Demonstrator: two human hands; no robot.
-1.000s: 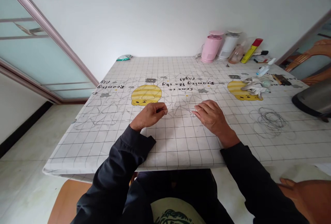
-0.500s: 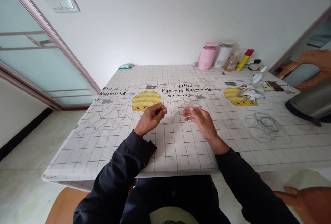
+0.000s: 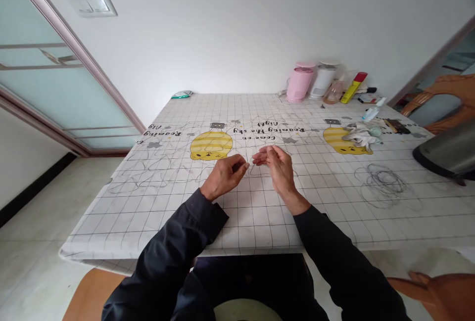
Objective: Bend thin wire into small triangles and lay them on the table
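Over the middle of the table, my left hand [image 3: 225, 176] is closed, thumb and forefinger pinched on a very fine thread that barely shows. My right hand [image 3: 277, 168] is just right of it, a small gap between the fingertips; its fingers are stretched out and slightly apart, the thumb above them. Whether the strand touches the right fingers is too fine to tell. Loose loops of thin grey thread [image 3: 150, 168] lie spread over the checked tablecloth [image 3: 256, 222] to the left and behind the hands. A tangled coil of dark thread [image 3: 386, 182] rests at the right.
A metal kettle-like vessel [image 3: 451, 150] stands at the right edge. Nearby lie a crumpled cloth [image 3: 361, 135] and a small clear bottle [image 3: 374, 110]. Along the wall are a pink device [image 3: 300, 83], a white one [image 3: 322, 81] and a yellow-red box [image 3: 354, 87]. A green packet [image 3: 181, 94] lies back left.
My left hand has moved a little right and down. My right hand has come left, so the fingertips are closer together, and its fingers are less spread.
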